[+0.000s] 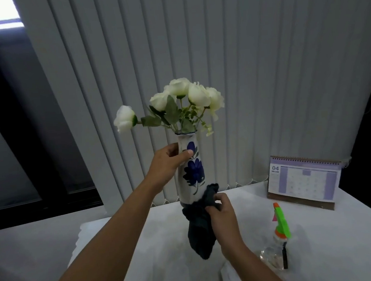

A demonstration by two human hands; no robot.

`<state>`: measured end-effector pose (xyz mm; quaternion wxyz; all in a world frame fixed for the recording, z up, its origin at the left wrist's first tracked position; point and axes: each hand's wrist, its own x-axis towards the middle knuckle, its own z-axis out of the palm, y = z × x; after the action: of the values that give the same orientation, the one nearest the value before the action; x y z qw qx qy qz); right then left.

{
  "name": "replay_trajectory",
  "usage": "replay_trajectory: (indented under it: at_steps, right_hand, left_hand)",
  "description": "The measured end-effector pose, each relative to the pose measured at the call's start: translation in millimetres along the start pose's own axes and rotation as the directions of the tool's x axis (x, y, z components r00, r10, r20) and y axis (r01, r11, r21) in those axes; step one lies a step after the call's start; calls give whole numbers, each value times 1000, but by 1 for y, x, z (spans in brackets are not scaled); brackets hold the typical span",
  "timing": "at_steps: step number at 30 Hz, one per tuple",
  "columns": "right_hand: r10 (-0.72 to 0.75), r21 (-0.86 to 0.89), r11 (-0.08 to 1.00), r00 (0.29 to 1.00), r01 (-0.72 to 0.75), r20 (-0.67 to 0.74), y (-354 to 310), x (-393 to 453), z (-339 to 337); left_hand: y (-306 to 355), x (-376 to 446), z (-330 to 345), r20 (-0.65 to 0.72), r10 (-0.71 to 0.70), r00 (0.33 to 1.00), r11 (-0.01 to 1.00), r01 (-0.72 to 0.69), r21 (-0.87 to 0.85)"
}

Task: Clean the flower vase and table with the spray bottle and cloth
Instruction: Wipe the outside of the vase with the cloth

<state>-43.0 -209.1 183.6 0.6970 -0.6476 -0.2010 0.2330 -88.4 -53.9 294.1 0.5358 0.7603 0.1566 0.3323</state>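
A tall white vase (193, 175) painted with blue flowers holds several white roses (178, 103). My left hand (168, 162) grips its neck and holds it raised above the white table (324, 251). My right hand (221, 218) presses a dark cloth (200, 231) against the vase's base, and the rest of the cloth hangs down below. The base itself is hidden by the cloth. A clear spray bottle (276, 242) with a green and orange trigger head stands on the table to the right of my right hand.
A desk calendar (304, 181) stands at the back right of the table. White vertical blinds (241, 68) hang behind it, with a dark window (11, 133) to the left. A crumpled white object (231, 278) lies near my right wrist.
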Motion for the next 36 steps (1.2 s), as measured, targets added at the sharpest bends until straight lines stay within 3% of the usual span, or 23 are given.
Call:
replay_trajectory:
  at_steps: [4,7,10,16,22,24,26,34,36]
  right_hand:
    - [-225,-194,959,972,208,-73,-7,-3,3]
    - [-462,-265,864,883,427,-84,-30,1,5]
    - [-626,-284,756,778,590,-51,-65,12,15]
    - [-726,-354,652,687,670,-37,-83,27,13]
    - [-888,-620,243,428,746,167,-98,37,-1]
    - [-915,-681,61,313,730,254,-108,48,-15]
    - [-913,-707,-32,268,706,308,-114,59,-30]
    - [-901,-570,201,379,797,212,-105,45,-6]
    - [-863,-511,322,469,797,188,-98,46,-8]
  left_hand:
    - [2,1,-5,-73,34,997,997,-38,-65]
    - [9,2,-9,-80,54,995,993,-62,-102]
    - [11,-2,-7,-4,82,997,996,-83,-41]
    - [11,-10,-4,74,81,994,995,-77,-63]
    - [17,-15,-4,65,83,994,993,-77,-93]
    - [19,-15,-5,71,90,993,990,-82,-112]
    - [21,-15,-6,72,89,993,990,-80,-120]
    - [22,-15,-4,113,97,989,990,-84,-113]
    - [20,-15,-4,111,78,991,988,-62,-143]
